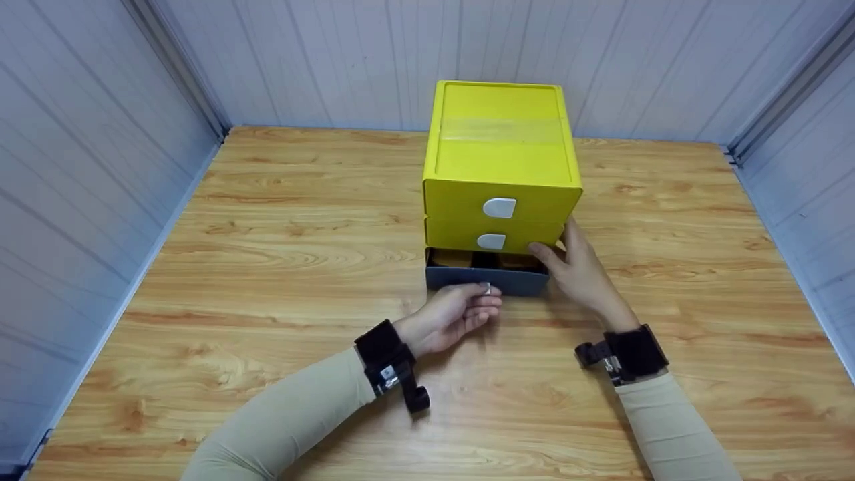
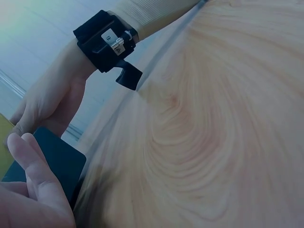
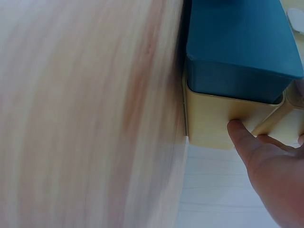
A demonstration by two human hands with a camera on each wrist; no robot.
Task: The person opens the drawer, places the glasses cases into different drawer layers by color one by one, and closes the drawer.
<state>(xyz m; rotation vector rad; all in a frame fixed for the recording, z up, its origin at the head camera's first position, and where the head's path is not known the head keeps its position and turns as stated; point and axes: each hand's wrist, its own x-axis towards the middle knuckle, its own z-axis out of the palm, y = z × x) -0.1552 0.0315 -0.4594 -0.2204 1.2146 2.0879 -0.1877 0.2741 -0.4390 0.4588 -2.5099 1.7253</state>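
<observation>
A yellow drawer cabinet (image 1: 502,153) stands on the table, two yellow fronts above a dark blue-grey bottom drawer (image 1: 521,284) that is pulled partway out. My left hand (image 1: 454,315) pinches the small pale tab handle (image 1: 488,288) of that drawer between thumb and fingers. Against the cabinet's right side lie the fingers of my right hand (image 1: 582,270), its thumb resting at the lower front corner. The right wrist view shows extended fingertips of the right hand (image 3: 266,156) touching the yellow side wall (image 3: 213,116), behind the drawer's side (image 3: 232,78). What lies inside the drawer is unclear.
Two white tab handles (image 1: 499,208) mark the upper drawers. The wood-grain table (image 1: 300,220) extends on both sides of the cabinet. Pale panel walls (image 1: 334,60) close off the back, left and right. Both wrists carry black camera straps (image 1: 634,354).
</observation>
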